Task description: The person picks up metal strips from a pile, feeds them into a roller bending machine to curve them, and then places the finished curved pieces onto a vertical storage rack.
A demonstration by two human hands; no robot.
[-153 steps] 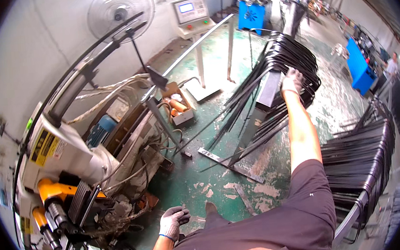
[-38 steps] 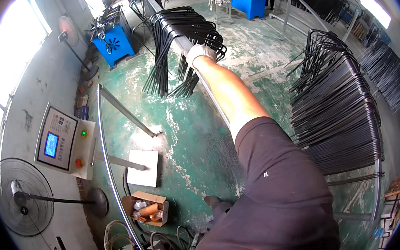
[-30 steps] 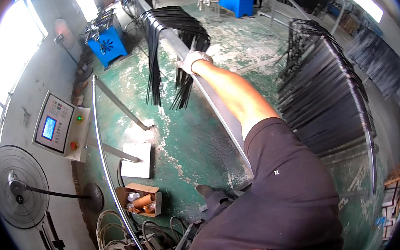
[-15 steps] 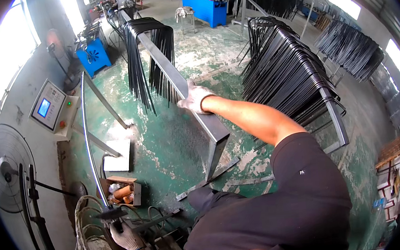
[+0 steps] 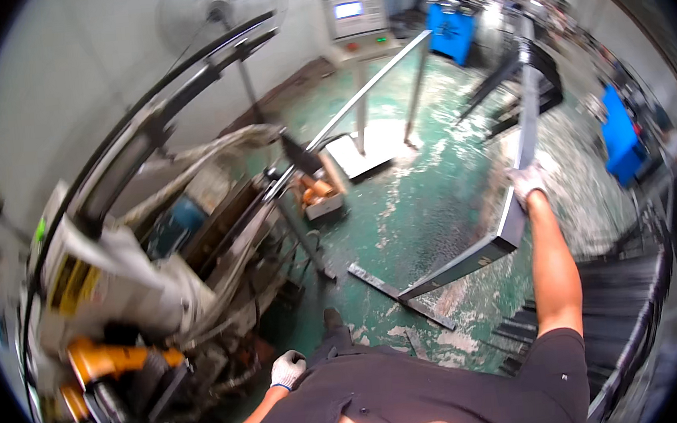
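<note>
My right hand, in a light work glove, grips the long grey steel beam of a rack from above, near its near end. Farther along that beam hangs a bundle of bent black rods, blurred. My left hand, also gloved, is beside my body with its fingers curled and nothing visible in them. It is apart from the machine on the left. A thin, straight metal guide bar runs from the machine toward the control panel.
Another rack of black rods stands close on my right. A steel foot bar lies on the green floor under the beam. Beside the machine sits a cardboard box with orange-brown pieces. Blue cabinets and a fan stand beyond.
My view has swung left, toward the machine. My left hand has drawn back from the end of the guide bar to beside my body. My right hand stays on the beam.
</note>
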